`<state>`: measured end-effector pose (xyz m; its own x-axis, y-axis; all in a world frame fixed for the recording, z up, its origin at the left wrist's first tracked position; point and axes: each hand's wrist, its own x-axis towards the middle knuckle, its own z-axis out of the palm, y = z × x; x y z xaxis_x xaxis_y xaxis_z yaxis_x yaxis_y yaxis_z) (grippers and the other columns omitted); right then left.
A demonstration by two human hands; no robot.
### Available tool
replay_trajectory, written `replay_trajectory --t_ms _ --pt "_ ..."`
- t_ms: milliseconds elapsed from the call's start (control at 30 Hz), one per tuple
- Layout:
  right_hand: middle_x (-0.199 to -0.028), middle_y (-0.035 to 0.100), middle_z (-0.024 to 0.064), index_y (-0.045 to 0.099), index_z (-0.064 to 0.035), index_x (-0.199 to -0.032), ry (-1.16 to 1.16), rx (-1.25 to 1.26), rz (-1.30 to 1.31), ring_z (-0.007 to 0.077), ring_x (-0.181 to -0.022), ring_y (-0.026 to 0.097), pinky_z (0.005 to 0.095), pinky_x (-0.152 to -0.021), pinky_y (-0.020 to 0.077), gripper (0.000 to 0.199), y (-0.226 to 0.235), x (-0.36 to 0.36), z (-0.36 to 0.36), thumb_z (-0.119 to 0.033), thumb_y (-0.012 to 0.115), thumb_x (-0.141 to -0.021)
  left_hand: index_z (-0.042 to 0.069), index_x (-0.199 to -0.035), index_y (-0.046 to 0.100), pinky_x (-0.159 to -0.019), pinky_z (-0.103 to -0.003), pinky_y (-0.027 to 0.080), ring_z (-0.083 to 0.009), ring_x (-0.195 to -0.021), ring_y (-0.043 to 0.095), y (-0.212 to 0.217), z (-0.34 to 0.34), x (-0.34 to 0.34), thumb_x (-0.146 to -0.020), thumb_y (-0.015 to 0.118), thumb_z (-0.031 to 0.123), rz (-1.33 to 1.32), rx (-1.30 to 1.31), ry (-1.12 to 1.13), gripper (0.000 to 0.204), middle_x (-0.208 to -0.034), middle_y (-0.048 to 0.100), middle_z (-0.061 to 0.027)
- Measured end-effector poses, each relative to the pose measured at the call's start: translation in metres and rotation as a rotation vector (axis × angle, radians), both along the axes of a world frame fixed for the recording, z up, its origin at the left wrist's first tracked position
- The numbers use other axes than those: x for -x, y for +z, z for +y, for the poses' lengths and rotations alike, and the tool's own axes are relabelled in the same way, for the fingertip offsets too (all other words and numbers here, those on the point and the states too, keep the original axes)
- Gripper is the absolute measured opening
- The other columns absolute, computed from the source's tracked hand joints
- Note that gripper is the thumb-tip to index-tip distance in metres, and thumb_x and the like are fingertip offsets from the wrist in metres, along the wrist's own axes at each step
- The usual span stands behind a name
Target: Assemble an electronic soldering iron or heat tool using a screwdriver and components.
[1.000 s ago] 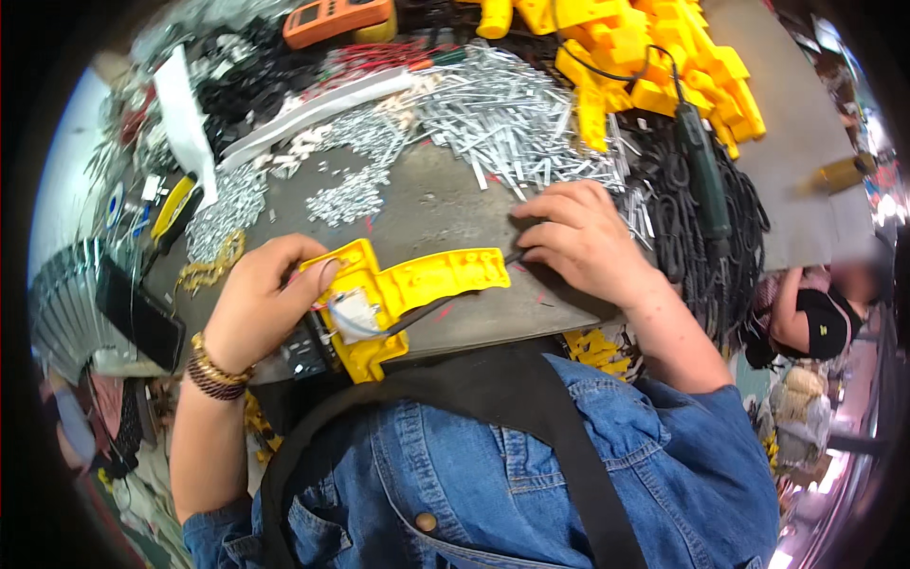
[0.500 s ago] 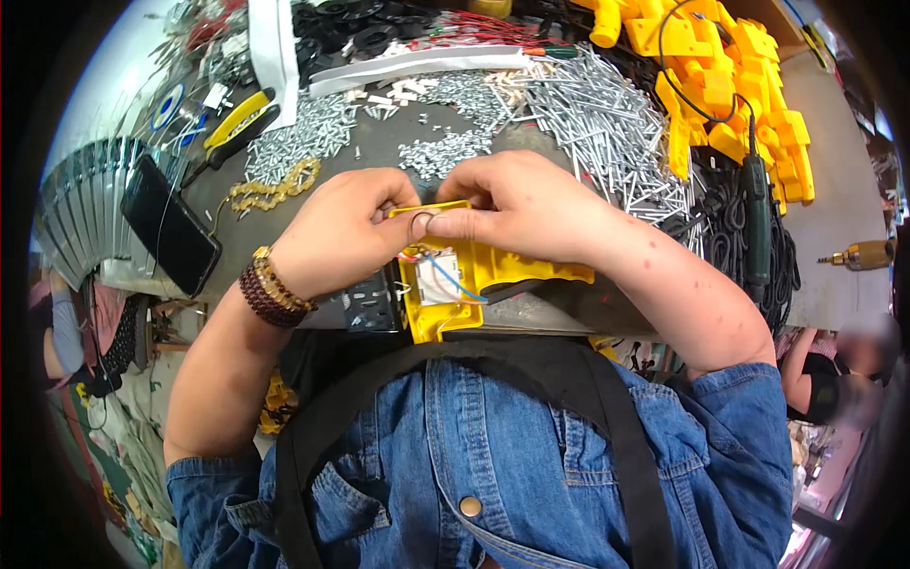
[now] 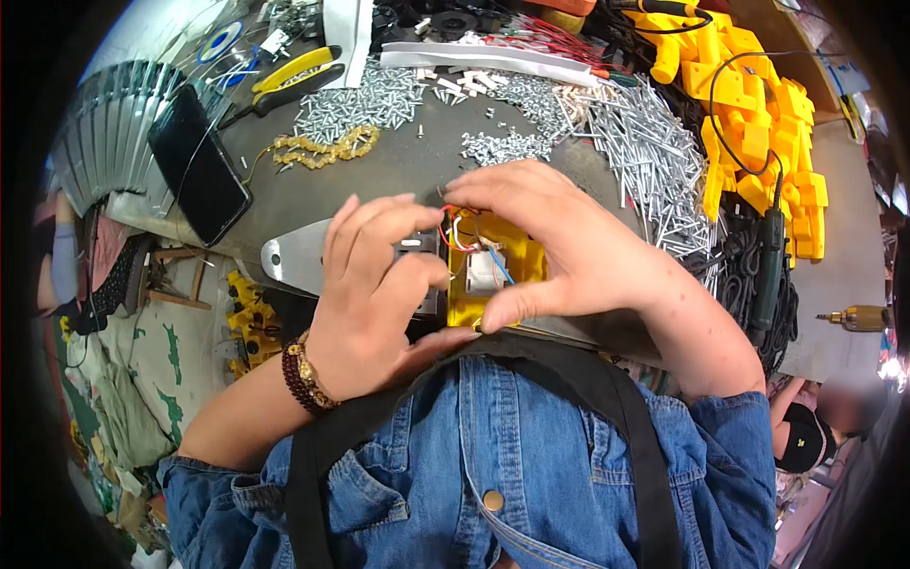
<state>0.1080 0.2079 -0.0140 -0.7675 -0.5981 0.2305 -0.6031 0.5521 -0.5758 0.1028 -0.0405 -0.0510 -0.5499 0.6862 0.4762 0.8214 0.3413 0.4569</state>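
A yellow plastic tool housing [image 3: 517, 239] lies open-side up at the table's near edge, with a white box-shaped part [image 3: 484, 271] and red, white and blue wires inside. My right hand [image 3: 578, 247] spans it, fingertips at its far edge and thumb at its near edge. My left hand [image 3: 374, 294] is beside the housing's left end, its fingers spread and curved over a dark metal part. Whether its fingertips touch anything is hard to tell. From behind this hand a silver metal plate [image 3: 296, 258] with a rounded end and a hole sticks out leftward.
Screws [image 3: 365, 100] and long silver bolts [image 3: 654, 152] lie in piles across the back. Yellow housings [image 3: 758, 114] are heaped at the right, near a dark green corded tool [image 3: 766, 275]. At the left are a black phone [image 3: 199, 166], yellow-handled pliers [image 3: 299, 74] and clear strips [image 3: 118, 133].
Both hands have come apart from their pinch at the housing's far edge. My left hand has spread its fingers at the left, and my right hand now reaches across the housing.
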Motion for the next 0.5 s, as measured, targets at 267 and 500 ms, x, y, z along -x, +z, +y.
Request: replay_trajectory --t_ms 267,500 --pt "-0.122 0.060 0.0104 0.066 -0.0090 -0.097 -0.029 -0.063 0.217 0.0312 -0.115 0.055 0.0435 -0.096 0.0444 0.034 -0.011 -0.005 -0.005 -0.033 0.078 -0.076 0.008 -0.101 0.052 -0.113 -0.059 0.024 -0.0413 -0.136 0.039 0.000 0.006 0.003 -0.062 0.091 0.033 -0.034 0.072 0.066 0.061 -0.141 0.044 -0.0203" --pt "-0.124 0.060 0.0110 0.068 -0.0071 -0.095 -0.015 -0.285 0.309 0.0307 -0.118 0.054 0.0430 -0.095 0.0446 0.043 -0.011 0.006 -0.009 -0.047 0.071 -0.080 0.007 -0.102 0.053 -0.107 -0.049 0.034 -0.0407 -0.128 0.045 -0.003 0.012 0.022 -0.059 0.093 0.026 0.033 -0.097 0.086 0.061 -0.136 0.047 -0.0225"
